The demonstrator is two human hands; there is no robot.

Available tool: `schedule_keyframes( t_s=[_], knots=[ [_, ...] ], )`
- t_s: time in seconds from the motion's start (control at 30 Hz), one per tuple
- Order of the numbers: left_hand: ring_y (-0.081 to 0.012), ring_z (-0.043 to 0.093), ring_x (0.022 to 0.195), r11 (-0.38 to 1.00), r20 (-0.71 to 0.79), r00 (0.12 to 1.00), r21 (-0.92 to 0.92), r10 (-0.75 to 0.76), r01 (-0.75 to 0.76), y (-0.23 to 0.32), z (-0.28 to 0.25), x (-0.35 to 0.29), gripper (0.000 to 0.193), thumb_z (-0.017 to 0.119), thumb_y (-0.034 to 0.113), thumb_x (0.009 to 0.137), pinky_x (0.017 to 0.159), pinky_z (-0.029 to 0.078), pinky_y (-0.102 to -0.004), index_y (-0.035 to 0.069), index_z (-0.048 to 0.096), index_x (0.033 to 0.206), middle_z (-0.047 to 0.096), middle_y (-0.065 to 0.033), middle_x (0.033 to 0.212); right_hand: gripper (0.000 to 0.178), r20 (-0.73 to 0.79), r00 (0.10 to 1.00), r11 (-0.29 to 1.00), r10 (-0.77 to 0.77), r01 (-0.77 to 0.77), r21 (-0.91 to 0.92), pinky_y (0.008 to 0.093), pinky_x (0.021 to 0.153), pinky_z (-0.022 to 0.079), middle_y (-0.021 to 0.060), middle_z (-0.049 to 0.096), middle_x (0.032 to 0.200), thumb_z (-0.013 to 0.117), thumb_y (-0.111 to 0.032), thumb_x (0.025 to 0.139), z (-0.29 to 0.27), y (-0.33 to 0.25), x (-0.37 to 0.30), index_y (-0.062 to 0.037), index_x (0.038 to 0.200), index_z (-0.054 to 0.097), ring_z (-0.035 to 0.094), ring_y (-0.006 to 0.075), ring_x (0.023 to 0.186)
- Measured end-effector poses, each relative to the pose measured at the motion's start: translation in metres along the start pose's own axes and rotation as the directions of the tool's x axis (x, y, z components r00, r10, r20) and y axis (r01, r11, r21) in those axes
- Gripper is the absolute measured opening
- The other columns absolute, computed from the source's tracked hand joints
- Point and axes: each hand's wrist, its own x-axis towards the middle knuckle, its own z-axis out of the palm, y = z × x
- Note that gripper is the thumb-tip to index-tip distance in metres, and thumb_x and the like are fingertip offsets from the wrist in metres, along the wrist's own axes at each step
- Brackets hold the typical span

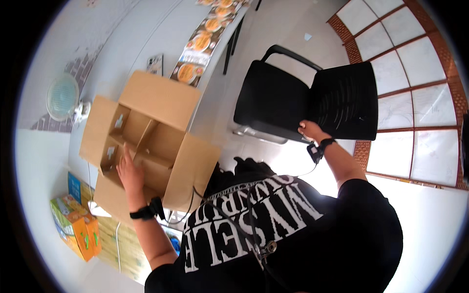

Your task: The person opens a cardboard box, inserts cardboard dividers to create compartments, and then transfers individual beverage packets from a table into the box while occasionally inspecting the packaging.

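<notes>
left forearm point(152, 239) reaching up and slightly leftward; left hand point(131, 173) ahead of wrist, fingers point(127, 152) extended forward and a little apart, thumb side blurred. right forearm point(343, 161) slanting up and leftward from elbow; right hand point(311, 131) with fingers curled in, grip unclear. hands well apart, both arms bare below sleeves.

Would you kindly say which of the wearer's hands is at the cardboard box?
The left hand, which is over the divided cardboard box; the right hand is near the black chair instead.
</notes>
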Motion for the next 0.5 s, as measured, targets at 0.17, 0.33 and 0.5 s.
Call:
schedule_keyframes(
  t_s=[0.17, 0.33, 0.5],
  knots=[
    [-0.0402, 0.031, 0.126, 0.999, -0.369, 0.928, 0.008, -0.044, 0.051, 0.065, -0.040, -0.026, 0.082, 0.066, 0.011, 0.069, 0.106, 0.025, -0.0485, 0.006, 0.025, 0.140, 0.036, -0.0161, 0.138, 0.052, -0.075, 0.979, 0.981, 0.191, -0.193, -0.032, 0.0428, 0.086, 0.045, 0.0190, 0.059, 0.108, 0.068, -0.042, 0.074, 0.056, 0.088, -0.037, -0.0026, 0.107, 0.059, 0.055, 0.0353, 0.103],
    [-0.0394, 0.026, 0.130, 0.999, -0.574, 0.819, -0.021, 0.020, -0.039, 0.160, -0.063, -0.071, 0.072, 0.060, 0.014, 0.076, 0.107, 0.021, -0.0506, 0.005, 0.028, 0.139, 0.034, -0.0172, 0.139, 0.063, -0.076, 0.987, 0.989, -0.139, 0.134, -0.061, 0.0409, 0.097, 0.039, 0.0176, 0.053, 0.120, 0.070, -0.030, 0.071, 0.075, 0.075, -0.012, -0.0001, 0.122, 0.049, 0.046, 0.0331, 0.116],
    [-0.0387, 0.029, 0.128, 0.995, -0.561, 0.822, 0.035, 0.095, -0.091, 0.237, -0.094, -0.094, 0.066, 0.060, 0.017, 0.078, 0.105, 0.024, -0.0512, 0.005, 0.032, 0.137, 0.037, -0.0174, 0.136, 0.064, 0.108, 0.992, 0.995, -0.064, 0.071, -0.067, 0.0446, 0.090, 0.044, 0.0153, 0.056, 0.116, 0.070, -0.034, 0.072, 0.083, 0.093, -0.021, -0.0053, 0.124, 0.047, 0.051, 0.0323, 0.111]
  ],
)
